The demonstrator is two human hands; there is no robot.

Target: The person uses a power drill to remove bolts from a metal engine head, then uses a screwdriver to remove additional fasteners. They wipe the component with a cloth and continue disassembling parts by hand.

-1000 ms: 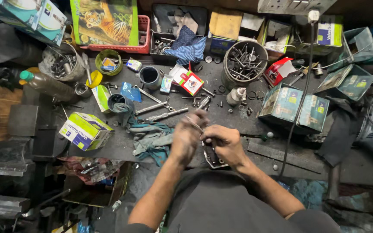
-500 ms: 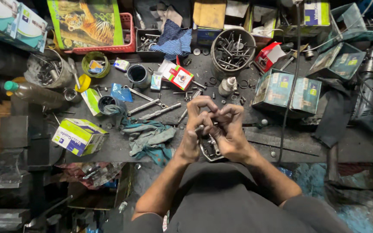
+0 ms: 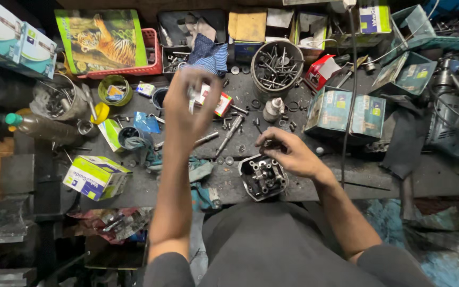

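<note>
Head view, items by descending size. Surface (image 3: 346, 175): dark, grimy, crowded. Tiger-print box (image 3: 102, 40): propped in a red basket at the far left. Teal cartons (image 3: 346, 114): stacked to the right. Round tin of bolts (image 3: 277, 64): far centre. Metal engine part (image 3: 262, 177): at the near edge, cavity up, valve gear showing. Right hand (image 3: 288, 154): fingers curled on the part's far rim, steadying it. Left hand (image 3: 187, 106): raised well above the surface, pinching a small pale piece, too blurred to identify. Change: half a second ago both hands were closed together over the part; now they are apart, suggesting the small piece was lifted out of it.
</note>
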